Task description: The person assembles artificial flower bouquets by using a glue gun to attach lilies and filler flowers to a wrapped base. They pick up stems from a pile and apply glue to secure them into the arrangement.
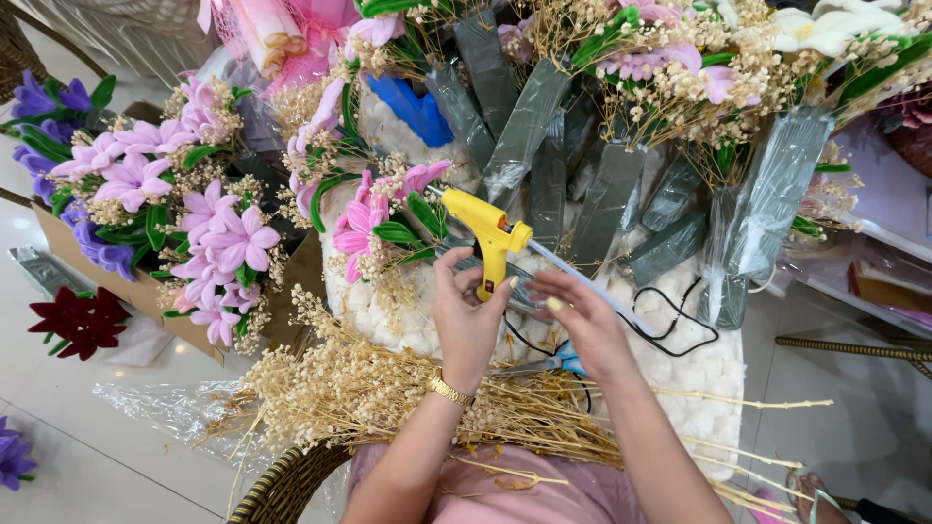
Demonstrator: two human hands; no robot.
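Dried sprigs [388, 398] below yellow glue gun [490, 236].

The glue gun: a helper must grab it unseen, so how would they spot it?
Start at the white fluffy mat in the middle. Above its near edge, the left hand holds the glue gun. It is the only bright yellow, pistol-shaped thing among pink flowers and grey-green wrapped blocks.

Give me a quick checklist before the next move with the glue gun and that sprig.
1. Left hand gripping the yellow glue gun by its handle: ok.
2. Right hand fingers pinched near the gun's handle; what they hold: cannot tell.
3. Black cord loops loosely over the white padding, untangled: ok.
4. Dried sprigs lie within reach on the lap: ok.
5. Glue stick loaded at the gun's back: ok.
6. Gun hot: cannot tell.
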